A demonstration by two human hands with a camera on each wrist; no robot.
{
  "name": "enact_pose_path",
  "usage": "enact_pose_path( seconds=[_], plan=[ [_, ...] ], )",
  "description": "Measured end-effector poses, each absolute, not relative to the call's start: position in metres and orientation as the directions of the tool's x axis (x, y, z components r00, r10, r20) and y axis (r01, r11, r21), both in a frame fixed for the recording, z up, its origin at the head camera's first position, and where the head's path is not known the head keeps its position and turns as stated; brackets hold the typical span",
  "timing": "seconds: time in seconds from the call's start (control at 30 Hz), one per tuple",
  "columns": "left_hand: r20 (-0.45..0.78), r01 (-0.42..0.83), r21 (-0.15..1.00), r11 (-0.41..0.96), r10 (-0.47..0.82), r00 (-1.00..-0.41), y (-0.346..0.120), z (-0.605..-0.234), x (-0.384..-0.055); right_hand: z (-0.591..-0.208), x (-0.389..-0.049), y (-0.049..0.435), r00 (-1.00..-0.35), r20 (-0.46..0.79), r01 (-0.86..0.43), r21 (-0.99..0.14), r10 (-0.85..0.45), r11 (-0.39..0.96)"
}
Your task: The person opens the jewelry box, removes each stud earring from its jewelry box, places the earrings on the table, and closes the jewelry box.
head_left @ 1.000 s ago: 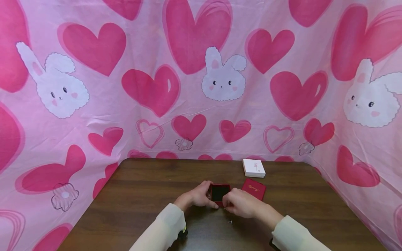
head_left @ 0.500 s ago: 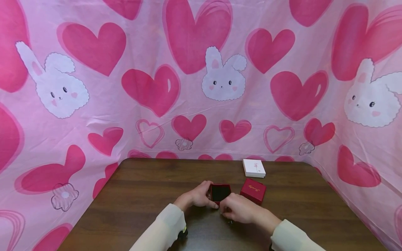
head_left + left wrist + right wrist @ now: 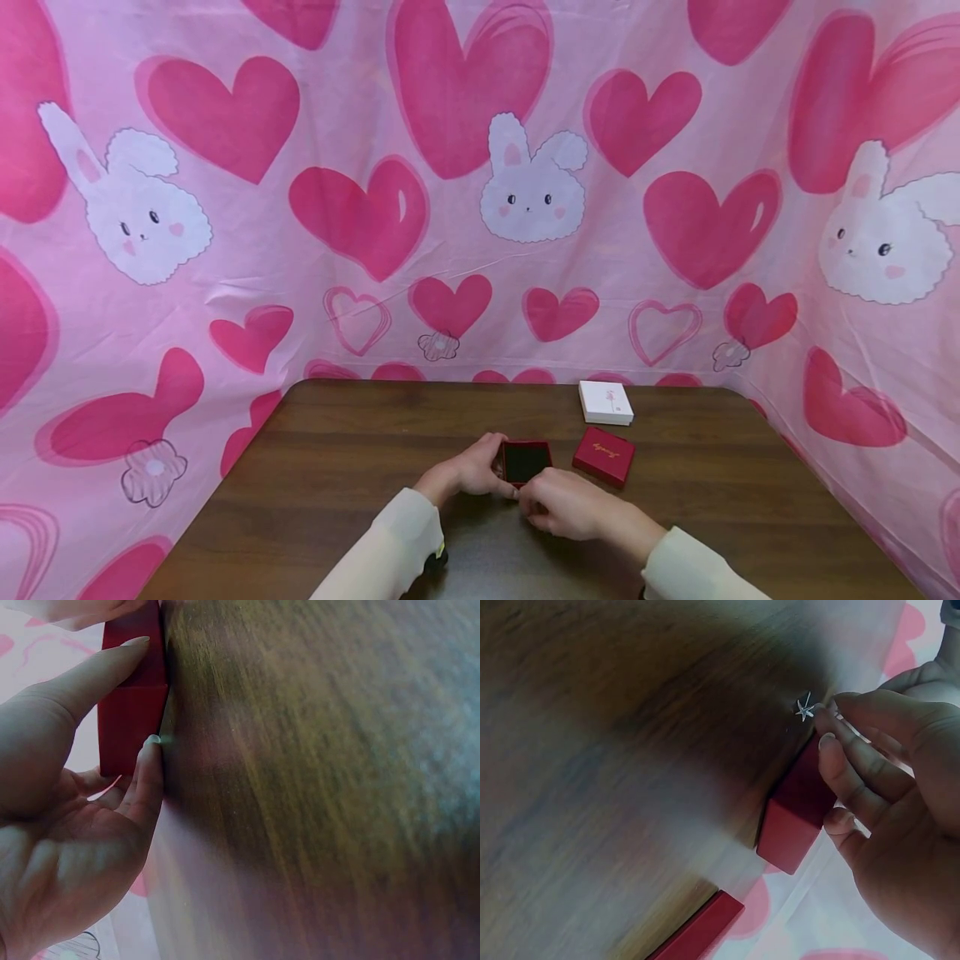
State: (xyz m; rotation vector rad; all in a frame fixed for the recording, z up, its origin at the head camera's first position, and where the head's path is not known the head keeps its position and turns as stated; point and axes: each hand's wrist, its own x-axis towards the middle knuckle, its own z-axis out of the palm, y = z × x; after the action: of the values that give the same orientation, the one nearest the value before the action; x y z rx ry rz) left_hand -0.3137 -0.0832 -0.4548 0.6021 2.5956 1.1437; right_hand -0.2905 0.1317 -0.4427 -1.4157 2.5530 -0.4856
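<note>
My left hand (image 3: 477, 468) holds a small red box (image 3: 527, 485) by its left side, thumb along the front wall. The box is uncovered and shows a black lining (image 3: 527, 461). In the left wrist view my left thumb and fingers span the red box (image 3: 133, 724). My right hand (image 3: 570, 505) is at the box's front right corner, fingers curled. In the right wrist view the right hand (image 3: 900, 765) has thumb and index tips together, with a small silver star-shaped stud earring (image 3: 804, 710) at them, close above the table. The grip itself is partly hidden.
A red lid (image 3: 603, 455) with gold lettering lies right of the box. Behind it stands a flat white box (image 3: 606, 402). Everything rests on a dark wooden table (image 3: 360, 433), enclosed by a pink cloth (image 3: 450, 250) with hearts and rabbits.
My right hand has drawn slightly toward me and left, uncovering more of the red lid. The small shiny piece seen earlier on the table is now hidden in the head view. My left hand stays put.
</note>
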Motion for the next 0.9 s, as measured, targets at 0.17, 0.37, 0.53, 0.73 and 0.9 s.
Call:
enact_pose_path(
  seconds=[0.17, 0.37, 0.53, 0.73, 0.9],
  plan=[
    [-0.053, 0.270, 0.749, 0.605, 0.460, -0.886, -0.0837, -0.4556, -0.3145, -0.4413, -0.2881, 0.1297, -0.523, 0.019, -0.799, -0.360, -0.852, 0.482],
    [-0.041, 0.285, 0.740, 0.609, 0.464, -0.885, -0.0834, -0.4566, -0.3156, -0.4421, -0.2875, 0.1277, -0.521, 0.038, -0.806, -0.351, -0.853, 0.476],
    [-0.041, 0.289, 0.734, 0.614, 0.465, -0.884, -0.0835, -0.4557, -0.3154, -0.4437, -0.2876, 0.1265, -0.509, 0.063, -0.824, -0.324, -0.858, 0.465],
    [-0.035, 0.303, 0.722, 0.622, 0.470, -0.882, -0.0832, -0.4566, -0.3150, -0.4464, -0.2869, 0.1279, -0.497, 0.093, -0.844, -0.284, -0.863, 0.456],
    [-0.042, 0.297, 0.722, 0.624, 0.468, -0.883, -0.0834, -0.4575, -0.3155, -0.4485, -0.2852, 0.1284, -0.511, 0.084, -0.840, -0.259, -0.856, 0.476]
  ],
)
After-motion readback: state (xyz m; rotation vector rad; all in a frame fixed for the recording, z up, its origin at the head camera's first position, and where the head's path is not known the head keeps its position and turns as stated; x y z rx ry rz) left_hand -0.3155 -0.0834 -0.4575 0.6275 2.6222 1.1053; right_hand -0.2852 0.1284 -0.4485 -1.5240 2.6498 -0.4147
